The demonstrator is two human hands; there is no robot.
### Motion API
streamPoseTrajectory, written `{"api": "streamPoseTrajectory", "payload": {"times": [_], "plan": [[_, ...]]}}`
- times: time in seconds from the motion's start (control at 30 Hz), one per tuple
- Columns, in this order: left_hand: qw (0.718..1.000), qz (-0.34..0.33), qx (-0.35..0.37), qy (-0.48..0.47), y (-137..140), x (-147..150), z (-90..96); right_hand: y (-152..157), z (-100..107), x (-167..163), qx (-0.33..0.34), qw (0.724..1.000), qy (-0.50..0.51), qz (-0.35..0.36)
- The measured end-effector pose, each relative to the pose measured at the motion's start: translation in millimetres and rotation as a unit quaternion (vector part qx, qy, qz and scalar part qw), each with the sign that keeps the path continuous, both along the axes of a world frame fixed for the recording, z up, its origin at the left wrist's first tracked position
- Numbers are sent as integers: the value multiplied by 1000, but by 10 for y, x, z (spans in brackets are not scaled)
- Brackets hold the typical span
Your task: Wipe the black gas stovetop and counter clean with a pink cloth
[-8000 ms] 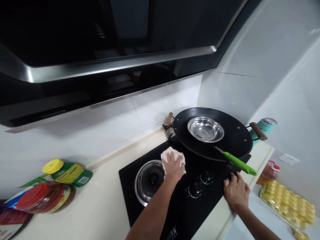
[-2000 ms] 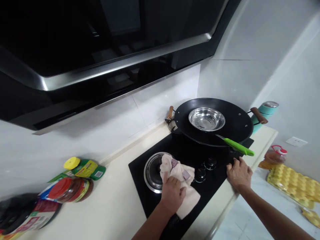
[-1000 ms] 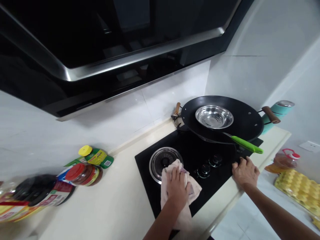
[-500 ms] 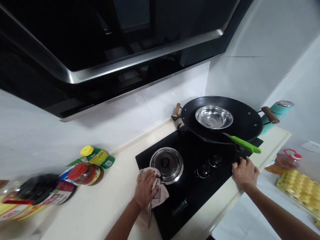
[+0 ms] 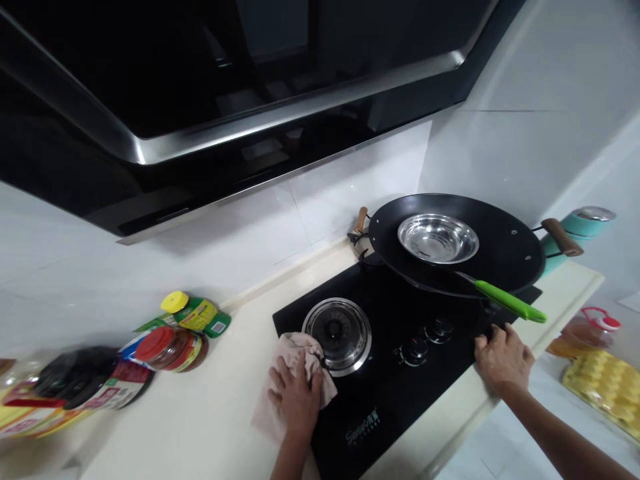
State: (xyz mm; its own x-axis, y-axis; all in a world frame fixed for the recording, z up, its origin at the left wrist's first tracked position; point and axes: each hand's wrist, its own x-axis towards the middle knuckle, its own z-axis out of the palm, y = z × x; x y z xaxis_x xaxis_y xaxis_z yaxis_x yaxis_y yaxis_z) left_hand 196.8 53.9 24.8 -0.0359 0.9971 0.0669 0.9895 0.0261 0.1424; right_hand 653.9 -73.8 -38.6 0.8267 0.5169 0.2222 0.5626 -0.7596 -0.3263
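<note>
My left hand (image 5: 296, 395) presses a pale pink cloth (image 5: 305, 347) against the left edge of the black gas stove (image 5: 370, 393), its fingers bent over the fabric. The cloth lies partly on the stove, beside the round burner (image 5: 337, 335), and partly on the white counter (image 5: 210, 413). At the front edge of the stove my right hand (image 5: 504, 360) rests, fingers apart, with nothing in it. Between the burner and this hand are two control knobs (image 5: 414, 351).
A black wok (image 5: 505, 247) stands on the right side, holding a steel bowl (image 5: 439, 238) and a green-handled utensil (image 5: 509, 300). Jars (image 5: 173, 348) and bottles line the counter's left. Low overhead hangs a black range hood (image 5: 280, 140). Beyond the wok is a turquoise flask (image 5: 580, 230).
My left hand has turned and shifted slightly right and down on the cloth, which is bunched differently. My right hand stays at the stove's front edge. The view has shifted slightly.
</note>
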Motion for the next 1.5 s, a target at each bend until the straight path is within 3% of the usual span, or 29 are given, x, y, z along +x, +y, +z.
{"api": "streamPoseTrajectory", "payload": {"times": [0.4,0.63,0.9,1.2,1.5], "plan": [[998,-43,-8,47,1000,-5,88,14,5,-20,-8,1000,-13,4],[996,-63,-13,63,1565,369,103,34,36,-42,-9,1000,0,2],[988,-115,-92,39,2122,993,202,66,50,-68,8,999,-30,14],[973,-200,-109,26,2089,1663,282,91,20,-53,-5,997,-71,16],[943,-305,-131,12,1535,2411,250,103,81,-69,-13,998,-64,11]]}}
